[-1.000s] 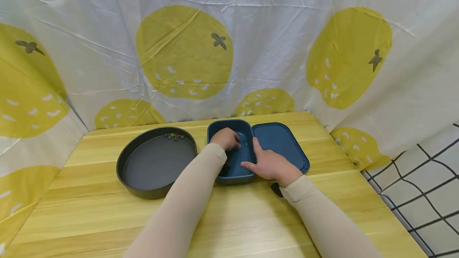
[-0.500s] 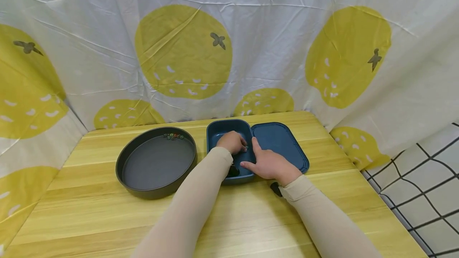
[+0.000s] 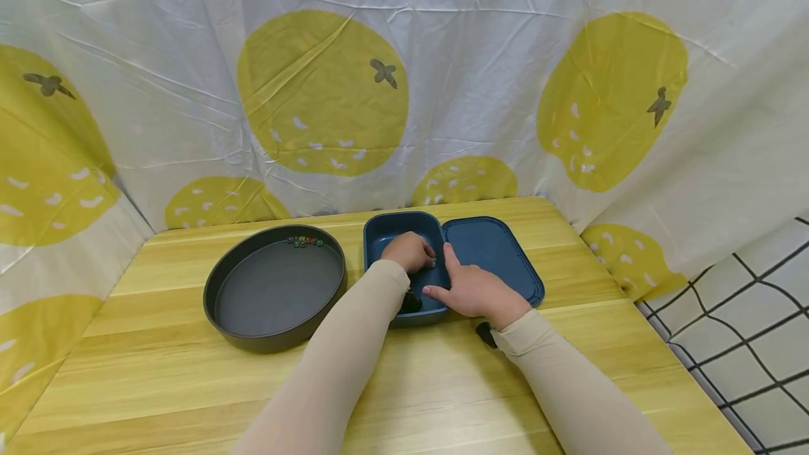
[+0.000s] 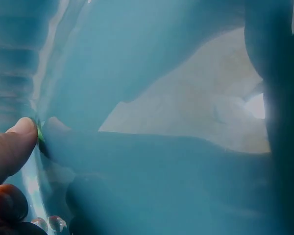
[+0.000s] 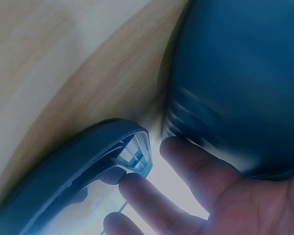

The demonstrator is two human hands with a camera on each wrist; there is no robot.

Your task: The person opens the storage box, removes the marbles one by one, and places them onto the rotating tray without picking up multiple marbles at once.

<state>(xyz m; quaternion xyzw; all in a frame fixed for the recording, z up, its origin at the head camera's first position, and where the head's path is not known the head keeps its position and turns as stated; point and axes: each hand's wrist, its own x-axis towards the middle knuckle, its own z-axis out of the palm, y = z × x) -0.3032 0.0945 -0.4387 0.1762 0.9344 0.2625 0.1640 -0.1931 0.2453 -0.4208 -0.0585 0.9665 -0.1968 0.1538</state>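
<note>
My left hand (image 3: 406, 252) reaches into a blue rectangular box (image 3: 402, 215), fingers curled downward. At its fingertips a small glass marble glints in the head view. The left wrist view shows a green marble (image 4: 40, 133) at the tips of the pinching fingers (image 4: 12, 149), against the box's shiny surface. Small clear marbles (image 4: 57, 223) show below them. My right hand (image 3: 477, 289) rests against the box's right side, index finger along the rim and thumb over it. In the right wrist view its straight fingers (image 5: 201, 169) reach between the box wall (image 5: 245, 73) and the lid (image 5: 83, 152).
A round dark grey pan (image 3: 278, 293) stands to the left, with several coloured marbles (image 3: 305, 240) along its far inner edge. The blue lid (image 3: 489, 248) lies flat right of the box. Behind the wooden table (image 3: 164, 371) hangs a fruit-print curtain (image 3: 468, 90).
My left hand has moved right inside the box, reaching the marbles near its right wall, and has held there since about half a second ago. My right hand has stayed in place.
</note>
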